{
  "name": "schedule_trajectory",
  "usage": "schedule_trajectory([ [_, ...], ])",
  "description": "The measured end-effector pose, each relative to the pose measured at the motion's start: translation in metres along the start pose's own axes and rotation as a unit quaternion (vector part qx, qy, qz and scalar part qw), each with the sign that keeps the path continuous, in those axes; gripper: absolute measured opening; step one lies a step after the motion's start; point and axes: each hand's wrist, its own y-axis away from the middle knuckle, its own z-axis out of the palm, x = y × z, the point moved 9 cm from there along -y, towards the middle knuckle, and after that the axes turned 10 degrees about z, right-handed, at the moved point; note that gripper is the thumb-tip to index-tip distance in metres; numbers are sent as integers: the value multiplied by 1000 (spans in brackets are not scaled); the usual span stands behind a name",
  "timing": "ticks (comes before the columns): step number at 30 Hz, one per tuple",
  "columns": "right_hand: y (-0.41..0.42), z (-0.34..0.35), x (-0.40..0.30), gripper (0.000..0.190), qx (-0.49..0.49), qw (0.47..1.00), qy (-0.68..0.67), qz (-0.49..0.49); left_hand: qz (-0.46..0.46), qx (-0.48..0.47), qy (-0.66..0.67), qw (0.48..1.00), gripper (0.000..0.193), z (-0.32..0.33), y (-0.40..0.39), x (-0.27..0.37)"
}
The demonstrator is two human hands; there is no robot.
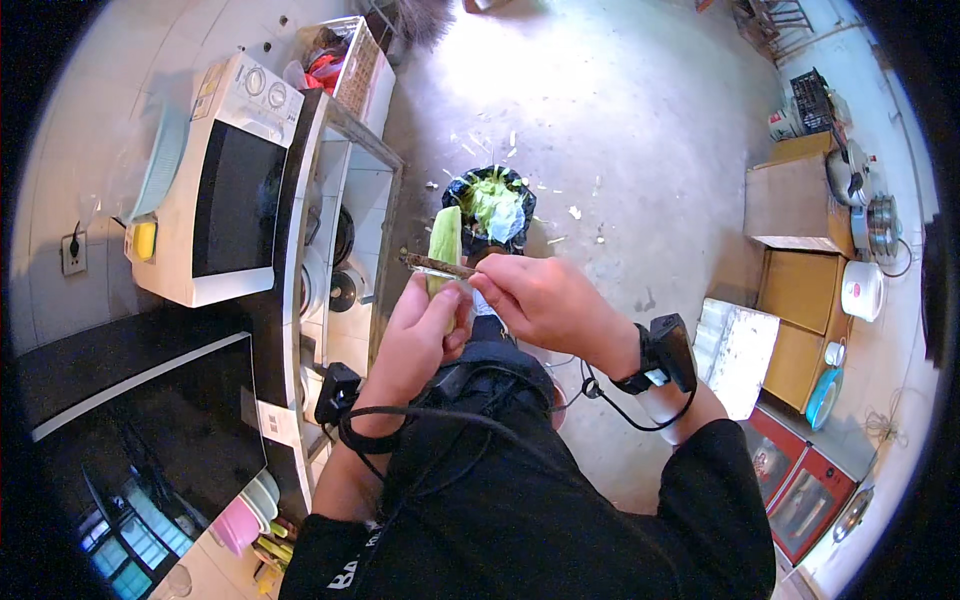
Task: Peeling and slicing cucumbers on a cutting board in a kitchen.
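Observation:
My left hand [424, 322] grips the lower end of a long, pale green peeled vegetable [446, 232], whose kind I cannot settle. It points away from me, its far end beside a bin lined with a black bag [529, 201]. In my right hand [551, 304] is a narrow, brown-stained peeling blade [439, 264], lying across the vegetable just above my left fingers. My right fingers hide its handle. Green peelings [484, 196] and a crumpled whitish piece [507, 223] fill the top of the bin. Dark devices with cables are strapped to both wrists.
Scraps lie on the concrete floor [622, 202] around the bin. On the left, a counter with open shelves [386, 217] bears a white microwave oven [240, 187]. Cardboard boxes [799, 199], pots and a red cabinet [802, 495] line the right wall.

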Motion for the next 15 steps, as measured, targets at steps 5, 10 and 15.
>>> schedule_trajectory([
  [5, -7, -1, 26, 14, 35, 999, -2, -17, 21, -19, -13, 1000, 22, -3, 1, 4],
  [10, -23, -33, 81, 19, 93, 983, 23, 158, 44, -28, -59, 997, 30, -1, 8, 6],
  [15, -6, -23, 14, 16, 101, 994, -20, 37, 66, -14, -140, 988, 31, -9, -3, 1],
])
